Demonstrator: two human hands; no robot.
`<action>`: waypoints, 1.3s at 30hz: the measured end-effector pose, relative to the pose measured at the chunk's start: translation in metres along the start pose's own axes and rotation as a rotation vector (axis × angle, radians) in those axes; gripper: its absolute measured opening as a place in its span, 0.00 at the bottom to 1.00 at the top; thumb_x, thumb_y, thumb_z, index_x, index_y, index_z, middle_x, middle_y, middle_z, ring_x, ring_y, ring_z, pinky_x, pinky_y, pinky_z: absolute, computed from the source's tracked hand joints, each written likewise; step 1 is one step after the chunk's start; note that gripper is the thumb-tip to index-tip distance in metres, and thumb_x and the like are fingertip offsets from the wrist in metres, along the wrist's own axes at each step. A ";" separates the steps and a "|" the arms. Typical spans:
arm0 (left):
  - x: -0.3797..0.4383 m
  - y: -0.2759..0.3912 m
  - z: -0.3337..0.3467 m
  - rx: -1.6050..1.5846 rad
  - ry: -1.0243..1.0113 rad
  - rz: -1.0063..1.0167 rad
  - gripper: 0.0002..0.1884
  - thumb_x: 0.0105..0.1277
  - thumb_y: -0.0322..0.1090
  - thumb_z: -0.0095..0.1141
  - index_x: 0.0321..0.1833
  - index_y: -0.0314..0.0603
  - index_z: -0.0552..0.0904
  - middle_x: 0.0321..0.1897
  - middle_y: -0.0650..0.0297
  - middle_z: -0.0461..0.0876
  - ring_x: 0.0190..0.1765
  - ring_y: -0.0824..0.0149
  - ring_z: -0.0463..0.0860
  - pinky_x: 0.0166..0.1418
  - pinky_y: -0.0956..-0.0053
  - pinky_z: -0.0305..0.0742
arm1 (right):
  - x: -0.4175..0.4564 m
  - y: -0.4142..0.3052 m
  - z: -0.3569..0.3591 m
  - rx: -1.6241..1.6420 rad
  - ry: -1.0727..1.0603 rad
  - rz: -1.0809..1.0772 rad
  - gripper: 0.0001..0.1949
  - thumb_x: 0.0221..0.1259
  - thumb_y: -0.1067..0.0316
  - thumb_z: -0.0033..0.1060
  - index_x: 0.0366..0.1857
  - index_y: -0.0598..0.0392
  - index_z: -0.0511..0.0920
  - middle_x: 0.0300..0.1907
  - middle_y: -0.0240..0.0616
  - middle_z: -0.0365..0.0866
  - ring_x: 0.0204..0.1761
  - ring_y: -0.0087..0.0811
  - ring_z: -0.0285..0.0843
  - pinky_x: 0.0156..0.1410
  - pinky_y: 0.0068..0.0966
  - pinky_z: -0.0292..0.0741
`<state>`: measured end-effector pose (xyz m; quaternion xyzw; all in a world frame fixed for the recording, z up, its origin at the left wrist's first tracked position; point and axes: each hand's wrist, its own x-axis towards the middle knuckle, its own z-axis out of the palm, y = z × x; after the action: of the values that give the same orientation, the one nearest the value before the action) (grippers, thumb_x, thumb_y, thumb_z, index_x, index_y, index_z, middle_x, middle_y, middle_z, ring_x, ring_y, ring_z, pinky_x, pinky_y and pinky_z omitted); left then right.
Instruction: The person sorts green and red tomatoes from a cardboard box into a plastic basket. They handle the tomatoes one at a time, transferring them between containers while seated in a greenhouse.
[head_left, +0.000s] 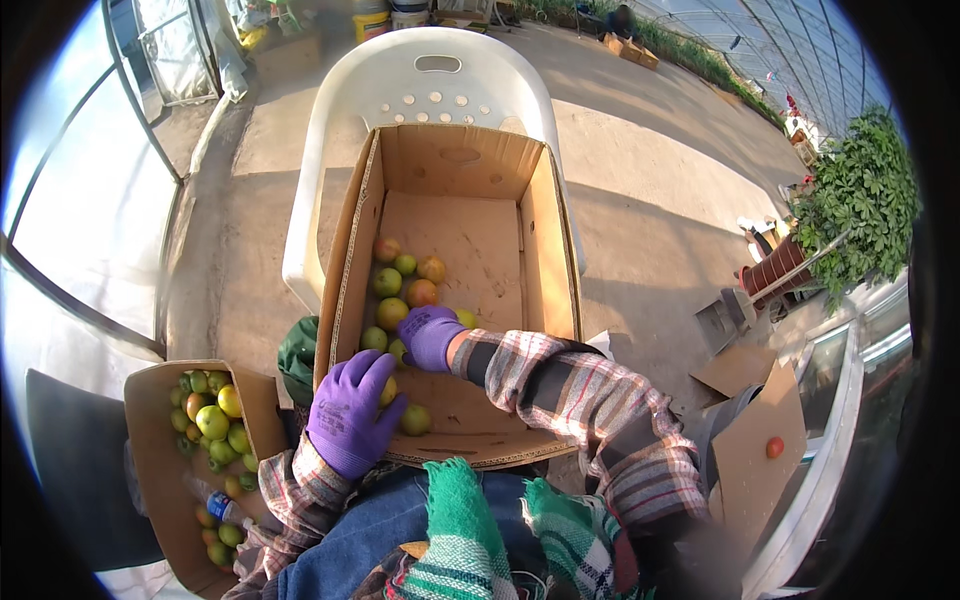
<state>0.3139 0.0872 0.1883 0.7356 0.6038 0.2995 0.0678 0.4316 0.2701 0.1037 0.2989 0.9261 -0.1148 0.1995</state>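
A cardboard box (550, 247) rests on a white plastic chair (330, 112) before me, with several green and reddish tomatoes (392, 313) along its left side. My left hand (352, 412), in a purple glove, is over the box's near left edge, its fingers spread beside a yellowish tomato (388, 391). Whether it grips that tomato is hidden. My right hand (431, 337), also gloved, reaches down among the tomatoes with curled fingers; what lies under its palm cannot be seen. A green tomato (415, 420) lies near the box's close end.
At my left stands another cardboard box (259, 409) holding tomatoes and a plastic bottle (226, 508). A red tomato (775, 448) lies on cardboard (750, 480) at right. A leafy plant (855, 195) stands beyond. Far off, a person (621, 22) is near boxes (631, 52).
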 end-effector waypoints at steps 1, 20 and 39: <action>-0.001 0.001 0.000 -0.003 0.011 -0.002 0.30 0.61 0.35 0.72 0.66 0.39 0.77 0.61 0.48 0.81 0.58 0.42 0.82 0.63 0.51 0.79 | 0.000 -0.002 0.002 -0.029 -0.008 0.021 0.18 0.65 0.50 0.69 0.48 0.52 0.89 0.51 0.47 0.91 0.54 0.47 0.91 0.56 0.43 0.86; -0.201 -0.248 -0.068 -0.061 1.009 -0.879 0.28 0.79 0.37 0.64 0.76 0.30 0.73 0.68 0.53 0.81 0.66 0.62 0.80 0.73 0.67 0.75 | 0.017 0.011 0.011 -0.160 -0.067 0.073 0.16 0.63 0.61 0.71 0.53 0.50 0.89 0.51 0.35 0.92 0.51 0.48 0.93 0.46 0.50 0.85; -0.358 -0.419 -0.001 0.136 0.436 -1.182 0.27 0.72 0.36 0.61 0.72 0.33 0.77 0.64 0.44 0.83 0.65 0.49 0.82 0.70 0.58 0.76 | 0.039 0.032 0.051 0.090 0.060 0.225 0.12 0.69 0.62 0.63 0.52 0.42 0.89 0.48 0.36 0.93 0.51 0.42 0.93 0.47 0.44 0.84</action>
<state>-0.0744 -0.1359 -0.1326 0.2026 0.9256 0.3156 0.0504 0.4370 0.2981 0.0379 0.4127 0.8863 -0.1241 0.1697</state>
